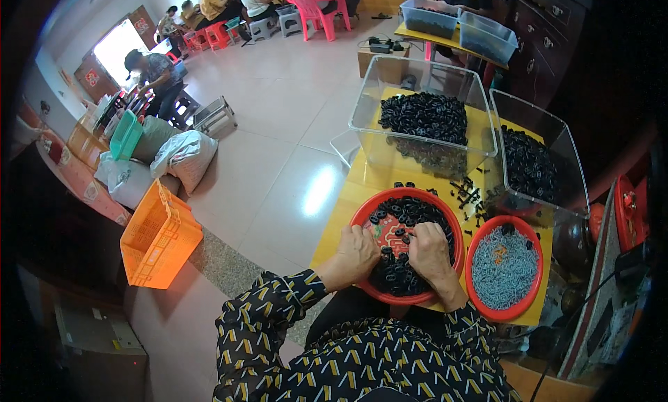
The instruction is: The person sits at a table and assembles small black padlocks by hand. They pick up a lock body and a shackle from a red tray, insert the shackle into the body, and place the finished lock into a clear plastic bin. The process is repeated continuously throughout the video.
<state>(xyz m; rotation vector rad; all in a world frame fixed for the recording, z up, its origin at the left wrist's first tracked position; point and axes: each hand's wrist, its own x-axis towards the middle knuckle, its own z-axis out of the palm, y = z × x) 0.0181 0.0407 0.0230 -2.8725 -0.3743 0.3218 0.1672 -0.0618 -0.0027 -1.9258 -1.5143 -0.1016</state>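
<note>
A round red tray [362,216] stands at the near edge of a yellow table, holding many small black plastic parts [398,272]. My left hand [355,256] is over its left rim, fingers curled together; what they hold, if anything, is hidden. Above the tray's middle, my right hand [430,254] is closed in a pinch, with a small black part [408,239] seemingly at the fingertips. To the right sits a second red tray [473,291], heaped with silvery screw-like pieces [504,273] and a few orange bits.
Behind the trays stand two clear bins [362,110] [581,172] of black parts. Loose black pieces [470,197] lie between them on the yellow table [341,214]. An orange crate [160,238] and stuffed sacks [184,158] are on the floor at left. Other people sit farther back.
</note>
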